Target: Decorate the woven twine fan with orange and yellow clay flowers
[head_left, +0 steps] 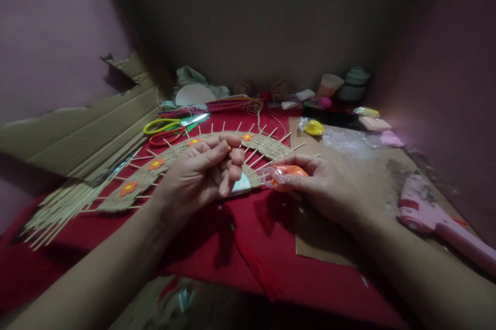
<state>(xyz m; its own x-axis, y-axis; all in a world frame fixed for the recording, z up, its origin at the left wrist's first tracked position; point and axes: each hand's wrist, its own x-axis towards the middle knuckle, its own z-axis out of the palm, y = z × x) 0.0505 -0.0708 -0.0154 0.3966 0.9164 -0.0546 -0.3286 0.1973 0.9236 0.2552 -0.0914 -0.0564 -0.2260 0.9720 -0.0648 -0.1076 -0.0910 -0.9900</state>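
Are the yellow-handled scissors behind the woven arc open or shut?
Cannot tell for sure: the yellow-handled scissors lie flat on the red cloth, loops apart, blades blurred.

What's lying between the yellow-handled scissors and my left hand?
In the head view, the woven straw arc with its stick spokes and an orange flower lies between the scissors and the left hand.

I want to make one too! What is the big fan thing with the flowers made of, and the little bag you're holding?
The woven arc looks like tan twine wound around thin wooden sticks, matte and rough. Its orange flowers seem to be soft foam or felt. The small bag in the right hand looks like clear, shiny plastic.
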